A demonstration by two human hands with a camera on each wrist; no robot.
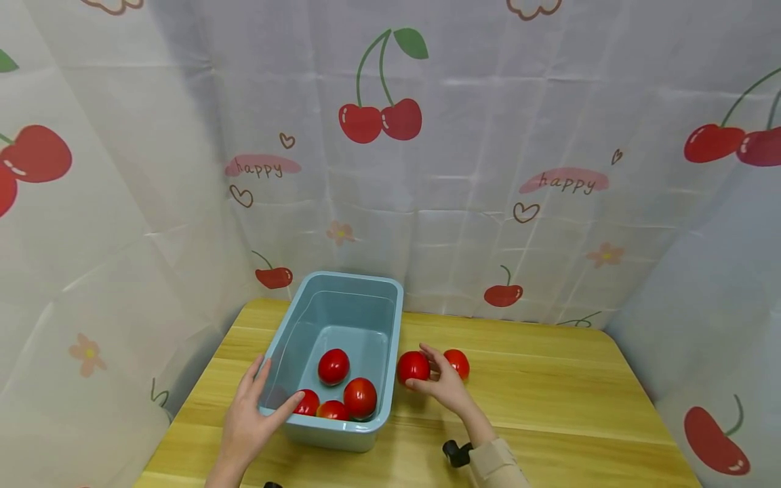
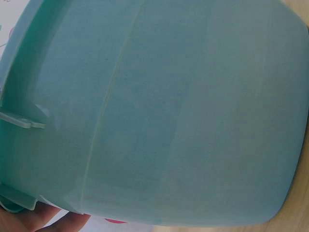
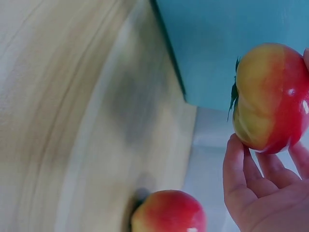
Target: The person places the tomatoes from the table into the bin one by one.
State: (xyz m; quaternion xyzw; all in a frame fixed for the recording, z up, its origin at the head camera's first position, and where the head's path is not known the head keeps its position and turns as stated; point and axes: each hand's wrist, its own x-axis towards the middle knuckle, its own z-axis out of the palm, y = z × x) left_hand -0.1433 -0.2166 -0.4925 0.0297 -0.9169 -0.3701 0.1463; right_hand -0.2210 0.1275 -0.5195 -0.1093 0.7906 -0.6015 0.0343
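A red tomato is held by my right hand, raised beside the bin's right wall. The right wrist view shows this tomato with a yellowish end and green calyx, fingers around its underside. Another tomato rests on the table just beyond that hand. My left hand grips the near left corner of the blue-grey bin, its thumb over the near rim and fingers along the left side. Several tomatoes lie inside, including one mid-floor. The left wrist view is filled by the bin's outer wall.
The wooden table extends right of the bin. Behind and on both sides hang white curtains printed with cherries. A small black device is at my right wrist.
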